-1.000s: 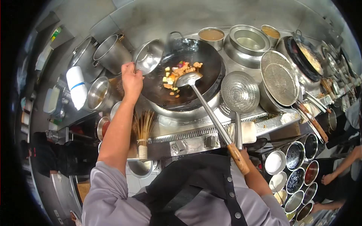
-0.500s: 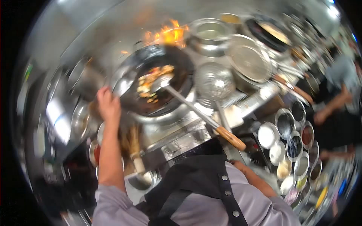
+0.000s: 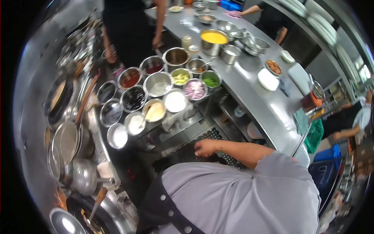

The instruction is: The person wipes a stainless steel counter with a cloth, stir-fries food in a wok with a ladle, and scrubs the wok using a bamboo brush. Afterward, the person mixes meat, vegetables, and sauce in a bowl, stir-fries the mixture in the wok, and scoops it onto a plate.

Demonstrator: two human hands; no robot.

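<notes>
My right hand [image 3: 206, 148] hangs over the dark floor mat, right of the bowl stand. Its fingers are loosely curled but apart, and nothing shows in them. My left hand is out of sight. At the lower left the black wok [image 3: 107, 210] is partly cut off by the frame edge. A ladle with a wooden handle [image 3: 100, 198] rests in it, with a little food beside it. A shiny round metal bowl or scoop [image 3: 64, 222] hangs over the wok's near side; what holds it is not visible. A perforated strainer [image 3: 85, 177] lies behind the wok.
Several metal bowls of sauces and seasonings stand ahead, among them chopped onion [image 3: 195, 89] and white powder [image 3: 175, 100]. A long steel counter [image 3: 253, 93] carries a pot of yellow liquid [image 3: 213, 38]. Co-workers stand at the top and far right.
My view has swung right, from the stove toward the seasoning bowls and counter. My left hand has left the view; my right hand has come out over the floor. The wok now sits lower left.
</notes>
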